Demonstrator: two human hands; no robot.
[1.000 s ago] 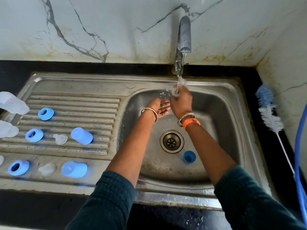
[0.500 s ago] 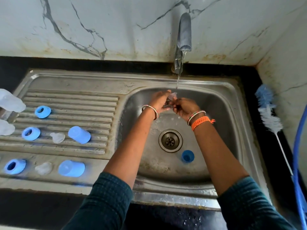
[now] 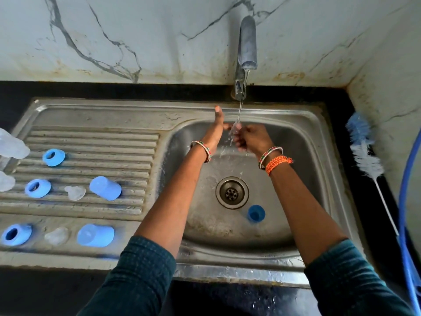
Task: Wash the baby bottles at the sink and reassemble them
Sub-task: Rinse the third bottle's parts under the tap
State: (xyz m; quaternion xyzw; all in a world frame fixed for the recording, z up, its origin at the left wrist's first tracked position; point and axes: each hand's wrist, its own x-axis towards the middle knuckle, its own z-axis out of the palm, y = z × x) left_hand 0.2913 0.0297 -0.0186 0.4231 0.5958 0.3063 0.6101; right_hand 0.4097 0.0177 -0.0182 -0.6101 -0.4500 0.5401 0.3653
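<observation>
Both hands sit under the tap (image 3: pixel 247 42) stream above the sink (image 3: pixel 319 179) basin. Left hand (image 3: pixel 215 128) is spread, thumb raised. Right hand (image 3: pixel 252 139) is curled around a small clear piece, too blurred to identify. A blue cap (image 3: pixel 256 213) lies beside the drain (image 3: pixel 232 192); other bottle parts rest on the drainboard (image 3: pixel 91 142).

You are standing at a home kitchen washing-up spot: a stainless steel sink (image 3: pixel 303 137) with a ribbed drainboard (image 3: pixel 91 142) to its left is set into a black bench (image 3: pixel 68 88). Behind the sink a tap (image 3: pixel 247 42) runs water in front of a stained, marble-veined wall (image 3: pixel 136 30). Right of the sink a bottle brush (image 3: pixel 364 151) lies on the bench.
</observation>
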